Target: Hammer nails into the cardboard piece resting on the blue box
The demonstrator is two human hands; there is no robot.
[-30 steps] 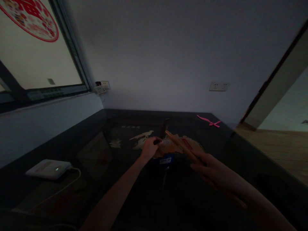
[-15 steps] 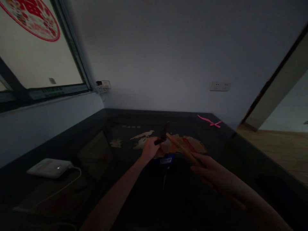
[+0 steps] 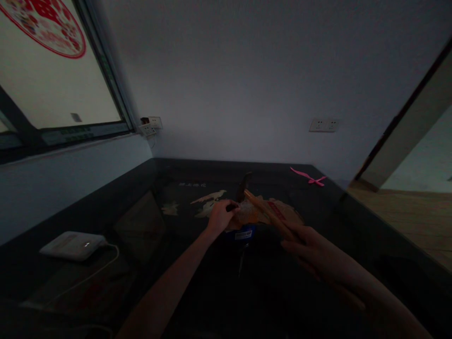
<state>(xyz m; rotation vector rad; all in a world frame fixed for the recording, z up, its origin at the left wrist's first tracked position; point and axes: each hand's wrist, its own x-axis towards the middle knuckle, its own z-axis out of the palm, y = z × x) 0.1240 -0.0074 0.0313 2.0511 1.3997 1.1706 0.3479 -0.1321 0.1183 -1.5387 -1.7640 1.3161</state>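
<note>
The room is dim. My left hand (image 3: 219, 217) is closed on a small dark thing at the left edge of a tan, crumpled piece (image 3: 247, 214) lying on the dark table (image 3: 197, 282). My right hand (image 3: 310, 252) grips the wooden handle of a hammer (image 3: 266, 212), whose dark head (image 3: 243, 184) stands above the tan piece. A blue label or box (image 3: 243, 234) shows just under the piece.
A white device (image 3: 72, 245) with a lit dot and a white cable lies at the left. A pink ribbon (image 3: 308, 177) sits at the table's far right corner. Wall sockets (image 3: 324, 125) are behind. A window is at the left, a doorway at the right.
The hammer head dipped slightly half a second ago and is raised again now. My left hand stays in place on the tan piece.
</note>
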